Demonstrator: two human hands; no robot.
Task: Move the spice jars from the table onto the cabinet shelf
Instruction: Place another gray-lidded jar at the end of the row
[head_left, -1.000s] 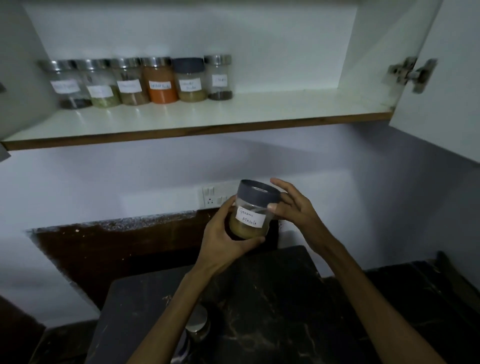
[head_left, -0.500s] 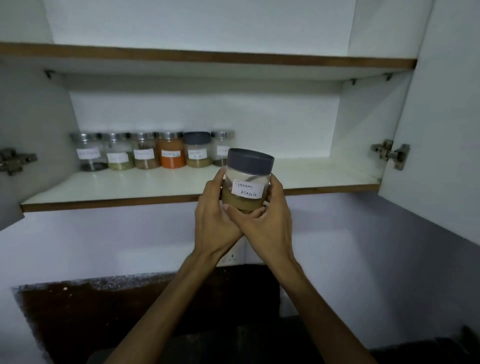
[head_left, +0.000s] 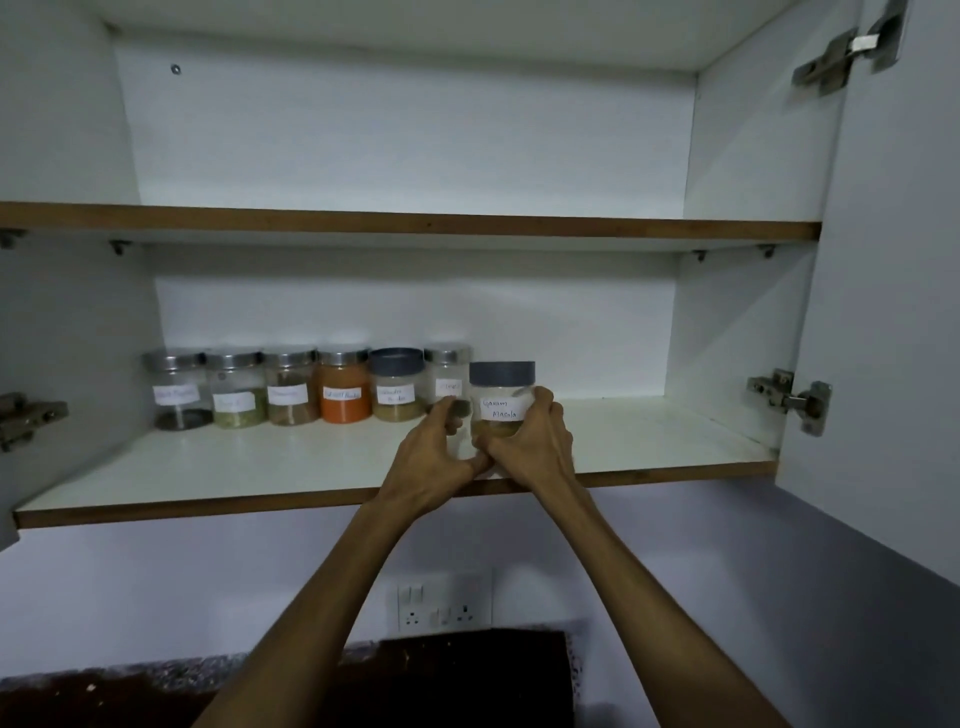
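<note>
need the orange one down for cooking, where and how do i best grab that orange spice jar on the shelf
Grip the orange spice jar by its steel lid, coming from the front and above. It stands upright mid-row with neighbours close on both sides, so its sides leave little room for fingers, while the space above is free up to the upper shelf. Lift slightly, then draw it towards you over the lower shelf.

Home kitchen: spice jars (head_left: 340, 387), cabinet shelf (head_left: 208, 467).

Dim, cool light; cabinet interior (head_left: 405, 130) brightest at centre. Corners fall dark, edges bow from wide lens. Jar labels (head_left: 340, 395) soft, mostly unreadable.
</note>
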